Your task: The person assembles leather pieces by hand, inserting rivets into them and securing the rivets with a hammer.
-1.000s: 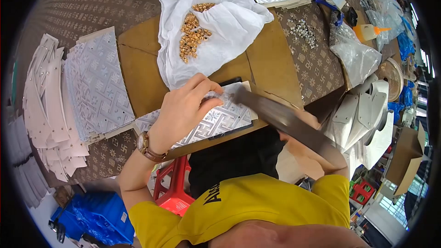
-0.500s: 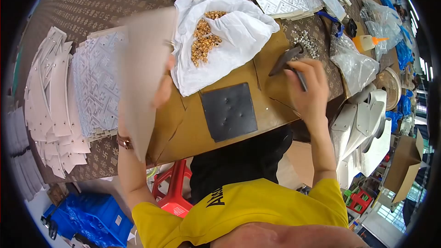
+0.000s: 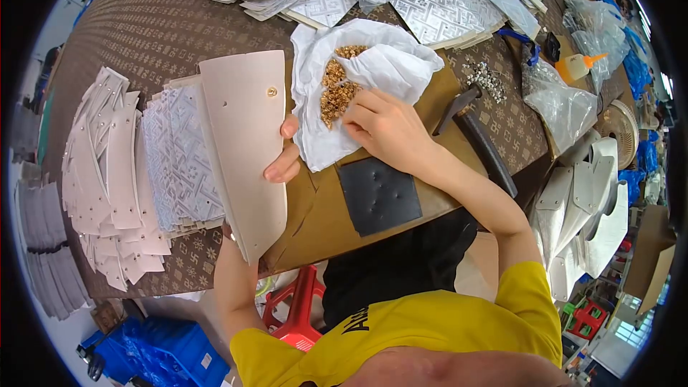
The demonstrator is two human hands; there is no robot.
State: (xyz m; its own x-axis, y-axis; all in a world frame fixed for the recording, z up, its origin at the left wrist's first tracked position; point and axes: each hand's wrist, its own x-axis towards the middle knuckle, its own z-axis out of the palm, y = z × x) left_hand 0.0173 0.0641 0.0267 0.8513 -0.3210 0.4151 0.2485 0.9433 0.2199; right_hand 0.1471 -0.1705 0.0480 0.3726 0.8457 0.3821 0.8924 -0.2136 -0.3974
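Observation:
My left hand [image 3: 285,154] grips a curved pale pink panel [image 3: 247,136] from behind, its fingertips showing at the right edge. Near the panel's top sit a gold stud [image 3: 271,91] and a small hole. With bent fingers, my right hand [image 3: 383,123] reaches into the small gold pieces [image 3: 335,93] on a white cloth bag [image 3: 401,54]; its fingertips are hidden among them. A dark square pad [image 3: 380,196] with dents lies below my right forearm. The hammer [image 3: 476,129] rests on the brown board, to the right of that hand.
Stacks of pink panels [image 3: 107,179] and patterned sheets [image 3: 179,158] lie at the left. More patterned sheets [image 3: 315,0] are at the back. Silver pieces [image 3: 485,80], an orange-tipped bottle [image 3: 573,68] and plastic bags [image 3: 562,107] are on the right.
My right hand has let go of the hammer and moved left to the gold pieces. The panel in my left hand has turned so that its broad face shows.

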